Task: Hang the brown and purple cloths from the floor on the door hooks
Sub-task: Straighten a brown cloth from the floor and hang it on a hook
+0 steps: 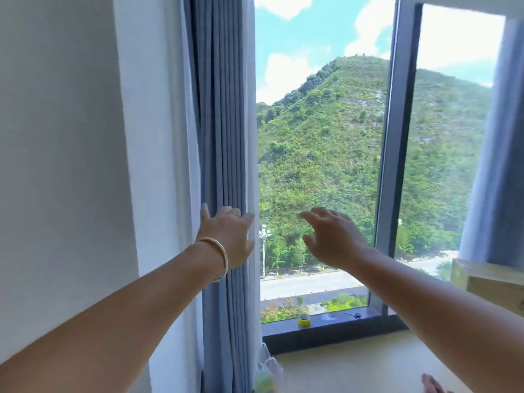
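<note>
Fingers [241,217] of the left hand [229,236] spread wide against the blue curtain [224,137], holding nothing; the right hand [331,236] hovers loosely open, empty, before the window [320,137]. Neither cloth appears. A yellow tape roll [304,319] sits on the windowsill [334,326].

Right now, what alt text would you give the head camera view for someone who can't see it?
Two bare arms reach toward a window: the left hand, wearing a bracelet, touches the bunched blue curtain, the right hand hovers open. Outside, a green hill under bright sky.
</note>
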The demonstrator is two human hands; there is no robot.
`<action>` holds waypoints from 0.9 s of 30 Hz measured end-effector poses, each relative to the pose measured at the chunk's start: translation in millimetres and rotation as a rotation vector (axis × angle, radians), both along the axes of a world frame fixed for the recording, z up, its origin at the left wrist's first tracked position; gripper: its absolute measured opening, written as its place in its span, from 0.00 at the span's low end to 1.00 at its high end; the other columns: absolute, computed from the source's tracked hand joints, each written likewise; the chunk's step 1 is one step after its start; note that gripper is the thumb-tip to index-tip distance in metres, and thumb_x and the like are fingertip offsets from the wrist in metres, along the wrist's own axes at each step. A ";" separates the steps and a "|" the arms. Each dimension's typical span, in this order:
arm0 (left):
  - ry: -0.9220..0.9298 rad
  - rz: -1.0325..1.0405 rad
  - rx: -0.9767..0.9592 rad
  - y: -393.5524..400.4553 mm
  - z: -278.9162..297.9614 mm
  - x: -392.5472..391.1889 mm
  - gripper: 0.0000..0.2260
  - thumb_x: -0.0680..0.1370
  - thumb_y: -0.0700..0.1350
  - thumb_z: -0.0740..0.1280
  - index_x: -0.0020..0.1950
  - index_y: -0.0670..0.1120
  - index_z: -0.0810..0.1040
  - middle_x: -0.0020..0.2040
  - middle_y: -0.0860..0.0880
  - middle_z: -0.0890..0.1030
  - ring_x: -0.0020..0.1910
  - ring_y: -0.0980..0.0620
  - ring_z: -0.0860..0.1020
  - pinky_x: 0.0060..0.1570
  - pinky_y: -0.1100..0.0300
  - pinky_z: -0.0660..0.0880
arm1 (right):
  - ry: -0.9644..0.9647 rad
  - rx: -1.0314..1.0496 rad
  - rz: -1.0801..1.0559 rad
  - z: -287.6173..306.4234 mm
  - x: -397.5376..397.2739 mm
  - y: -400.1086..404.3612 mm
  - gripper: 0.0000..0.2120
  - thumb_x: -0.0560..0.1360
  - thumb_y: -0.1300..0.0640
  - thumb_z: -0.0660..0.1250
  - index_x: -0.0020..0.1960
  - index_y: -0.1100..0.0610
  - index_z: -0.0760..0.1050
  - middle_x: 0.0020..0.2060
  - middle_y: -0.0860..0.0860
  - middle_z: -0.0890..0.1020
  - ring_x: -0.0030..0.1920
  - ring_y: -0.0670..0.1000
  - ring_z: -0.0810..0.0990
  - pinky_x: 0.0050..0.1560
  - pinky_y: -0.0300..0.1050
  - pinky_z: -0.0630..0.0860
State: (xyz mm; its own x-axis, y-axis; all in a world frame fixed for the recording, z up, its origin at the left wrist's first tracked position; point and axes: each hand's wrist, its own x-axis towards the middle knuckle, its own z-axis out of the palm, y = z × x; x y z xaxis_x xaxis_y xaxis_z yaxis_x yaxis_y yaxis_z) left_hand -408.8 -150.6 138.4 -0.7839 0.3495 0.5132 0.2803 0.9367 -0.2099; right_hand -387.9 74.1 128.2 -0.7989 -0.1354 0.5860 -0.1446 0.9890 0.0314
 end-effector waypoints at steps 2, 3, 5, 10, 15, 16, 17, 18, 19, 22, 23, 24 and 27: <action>-0.014 -0.033 -0.006 52.0 -0.3 4.7 0.25 0.78 0.60 0.57 0.74 0.55 0.60 0.71 0.50 0.68 0.75 0.47 0.57 0.70 0.32 0.45 | -0.025 -0.038 -0.083 -1.3 19.5 47.5 0.27 0.76 0.46 0.63 0.73 0.49 0.63 0.71 0.52 0.69 0.69 0.55 0.69 0.67 0.52 0.66; -0.019 -0.066 0.013 77.7 -1.2 8.5 0.26 0.78 0.61 0.57 0.74 0.55 0.59 0.73 0.50 0.66 0.76 0.46 0.55 0.70 0.32 0.44 | -0.039 -0.060 -0.123 -3.0 30.8 70.5 0.28 0.76 0.46 0.64 0.74 0.49 0.61 0.72 0.53 0.67 0.70 0.56 0.67 0.69 0.53 0.64; -0.043 -0.148 0.070 128.3 -4.6 19.9 0.27 0.77 0.63 0.57 0.75 0.57 0.58 0.75 0.50 0.64 0.77 0.47 0.53 0.71 0.32 0.43 | -0.057 -0.082 -0.191 -10.2 56.7 114.8 0.30 0.76 0.45 0.64 0.75 0.48 0.59 0.73 0.53 0.66 0.72 0.55 0.64 0.71 0.54 0.62; -0.110 -0.350 0.199 246.4 -26.9 66.6 0.28 0.76 0.64 0.58 0.75 0.59 0.56 0.76 0.51 0.60 0.77 0.48 0.50 0.71 0.35 0.43 | -0.069 -0.148 -0.338 -39.4 139.4 213.9 0.26 0.76 0.45 0.63 0.72 0.47 0.63 0.71 0.51 0.68 0.73 0.52 0.61 0.72 0.58 0.56; -0.191 -0.569 0.350 348.5 -67.5 139.1 0.27 0.76 0.64 0.58 0.74 0.60 0.58 0.75 0.53 0.62 0.77 0.51 0.49 0.72 0.40 0.43 | -0.089 -0.269 -0.472 -70.6 230.0 287.7 0.27 0.75 0.44 0.62 0.72 0.44 0.62 0.70 0.48 0.68 0.73 0.50 0.60 0.73 0.60 0.54; -0.226 -0.608 0.362 367.6 -75.5 153.9 0.27 0.76 0.64 0.58 0.74 0.60 0.58 0.75 0.54 0.62 0.77 0.52 0.49 0.72 0.40 0.43 | -0.082 -0.287 -0.493 -75.8 247.8 299.9 0.27 0.75 0.43 0.62 0.73 0.44 0.62 0.69 0.46 0.69 0.73 0.50 0.60 0.73 0.59 0.55; -0.267 -0.645 0.362 385.5 -82.6 167.9 0.27 0.76 0.64 0.58 0.75 0.60 0.58 0.75 0.55 0.62 0.77 0.52 0.49 0.72 0.41 0.43 | -0.080 -0.313 -0.512 -79.7 265.6 311.4 0.27 0.75 0.43 0.62 0.73 0.44 0.62 0.69 0.46 0.69 0.72 0.49 0.61 0.73 0.59 0.56; -0.304 -0.681 0.349 402.7 -87.8 180.0 0.28 0.76 0.64 0.58 0.75 0.60 0.58 0.75 0.55 0.61 0.77 0.53 0.48 0.72 0.41 0.43 | -0.070 -0.342 -0.535 -83.3 282.8 322.7 0.27 0.75 0.43 0.62 0.73 0.44 0.62 0.68 0.46 0.69 0.72 0.49 0.62 0.73 0.57 0.58; -0.331 -0.718 0.326 418.5 -91.6 190.6 0.28 0.76 0.64 0.58 0.75 0.60 0.58 0.75 0.56 0.61 0.77 0.53 0.48 0.73 0.41 0.45 | -0.058 -0.363 -0.563 -87.0 299.2 334.1 0.26 0.75 0.44 0.62 0.72 0.45 0.63 0.68 0.46 0.70 0.71 0.49 0.63 0.72 0.56 0.60; -0.383 -0.825 0.270 460.2 -101.5 219.1 0.28 0.76 0.65 0.58 0.75 0.61 0.58 0.75 0.57 0.62 0.77 0.53 0.49 0.74 0.40 0.48 | -0.040 -0.430 -0.675 -102.6 347.5 362.5 0.27 0.75 0.43 0.63 0.73 0.45 0.63 0.70 0.45 0.69 0.72 0.48 0.62 0.71 0.52 0.60; -0.395 -0.859 0.260 470.1 -104.1 225.6 0.28 0.76 0.65 0.57 0.75 0.60 0.58 0.75 0.57 0.62 0.77 0.53 0.50 0.74 0.40 0.49 | -0.041 -0.451 -0.708 -109.4 359.6 369.1 0.28 0.75 0.43 0.63 0.73 0.45 0.62 0.71 0.44 0.67 0.72 0.47 0.61 0.72 0.51 0.60; -0.422 -0.890 0.240 484.5 -109.1 234.0 0.28 0.76 0.65 0.57 0.75 0.60 0.58 0.75 0.57 0.63 0.77 0.53 0.50 0.74 0.40 0.49 | -0.048 -0.472 -0.751 -118.5 373.4 377.2 0.28 0.75 0.43 0.63 0.73 0.44 0.62 0.71 0.44 0.67 0.73 0.46 0.60 0.72 0.50 0.59; -0.491 -0.952 0.166 525.0 -127.6 251.3 0.28 0.76 0.64 0.57 0.75 0.60 0.58 0.74 0.57 0.63 0.76 0.52 0.51 0.74 0.39 0.49 | -0.110 -0.551 -0.863 -144.4 404.1 398.3 0.28 0.76 0.43 0.62 0.74 0.43 0.60 0.72 0.43 0.64 0.73 0.47 0.58 0.72 0.48 0.58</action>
